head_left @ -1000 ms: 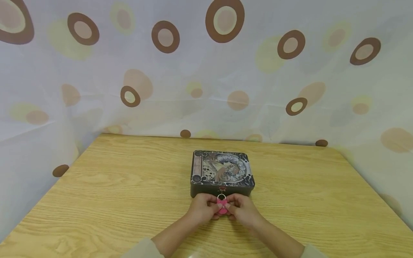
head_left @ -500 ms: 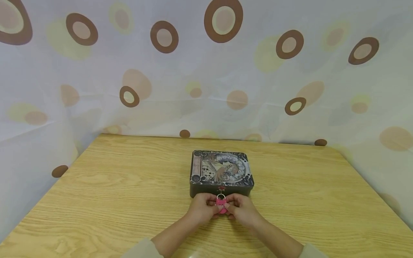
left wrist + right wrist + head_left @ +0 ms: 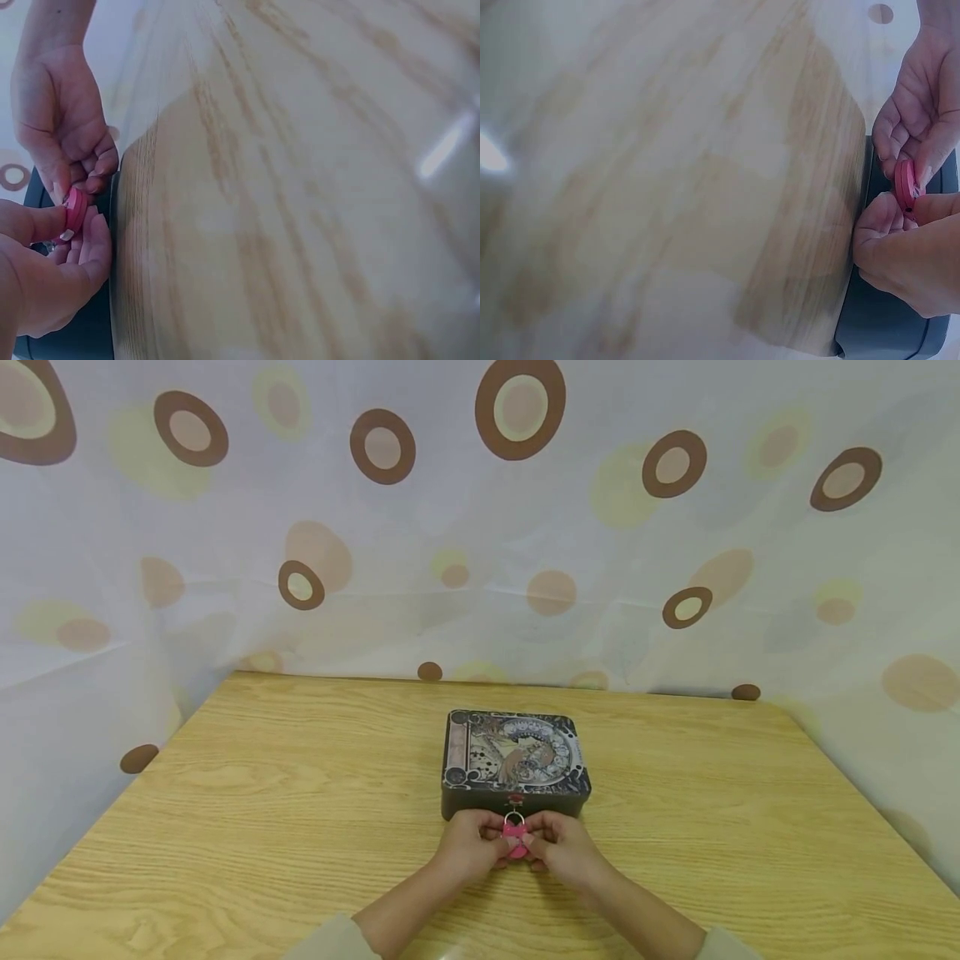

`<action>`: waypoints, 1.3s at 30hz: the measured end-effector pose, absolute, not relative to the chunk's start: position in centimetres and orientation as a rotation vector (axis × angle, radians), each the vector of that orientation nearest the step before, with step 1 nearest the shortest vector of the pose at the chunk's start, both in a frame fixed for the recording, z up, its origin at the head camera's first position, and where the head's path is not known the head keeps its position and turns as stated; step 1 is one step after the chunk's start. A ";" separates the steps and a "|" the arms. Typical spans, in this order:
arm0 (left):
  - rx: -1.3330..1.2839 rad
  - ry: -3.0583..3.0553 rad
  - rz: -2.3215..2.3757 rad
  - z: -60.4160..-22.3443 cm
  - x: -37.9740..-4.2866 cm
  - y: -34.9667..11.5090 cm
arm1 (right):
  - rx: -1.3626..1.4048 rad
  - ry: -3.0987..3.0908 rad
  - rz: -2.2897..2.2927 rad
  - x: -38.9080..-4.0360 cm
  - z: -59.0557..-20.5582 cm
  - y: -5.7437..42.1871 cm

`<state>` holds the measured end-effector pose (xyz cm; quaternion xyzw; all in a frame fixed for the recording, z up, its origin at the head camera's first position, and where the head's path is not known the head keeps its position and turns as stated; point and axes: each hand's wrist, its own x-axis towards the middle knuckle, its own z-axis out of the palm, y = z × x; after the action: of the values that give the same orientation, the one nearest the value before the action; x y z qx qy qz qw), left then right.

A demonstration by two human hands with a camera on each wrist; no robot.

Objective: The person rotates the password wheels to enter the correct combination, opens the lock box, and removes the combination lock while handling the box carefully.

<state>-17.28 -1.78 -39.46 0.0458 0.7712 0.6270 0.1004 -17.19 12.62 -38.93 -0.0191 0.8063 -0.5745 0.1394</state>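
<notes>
A pink padlock (image 3: 515,832) with a silver shackle is pinched between both hands at the front of a dark box (image 3: 517,753) with a printed lid. My left hand (image 3: 470,845) grips its left side, thumb on the lock's face. From the other side my right hand (image 3: 566,848) holds it, thumb also on the face. The shackle's top meets the small red-and-metal clasp (image 3: 515,799) on the box's front. In the left wrist view the padlock (image 3: 76,213) shows edge-on between the fingertips. The right wrist view also shows the padlock (image 3: 906,184) side-on, between thumbs and curled fingers.
The box stands on a light wood-grain table (image 3: 315,777). A pale sheet (image 3: 450,527) with brown and yellow ovals hangs behind the table and along both sides.
Both hands keep their hold on the padlock at the box front, with barely any finger movement. The head view has shifted very slightly.
</notes>
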 end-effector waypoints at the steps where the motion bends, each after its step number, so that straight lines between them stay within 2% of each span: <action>1: 0.134 2.281 1.853 -39.4 -17.3 -1.8 | -0.062 2.330 -1.659 -17.2 -38.9 12.6; 17: 0.163 2.280 1.857 -39.3 -17.3 -1.9 | -0.190 2.291 -1.737 -17.7 -39.9 13.3; 39: 0.140 2.218 1.879 -39.7 -17.5 -2.1 | -0.073 2.335 -1.658 -17.2 -39.0 12.6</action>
<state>-17.49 -2.11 -39.74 0.0479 0.7571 0.6413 0.1155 -17.19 12.65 -38.96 -0.0251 0.8072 -0.5733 0.1381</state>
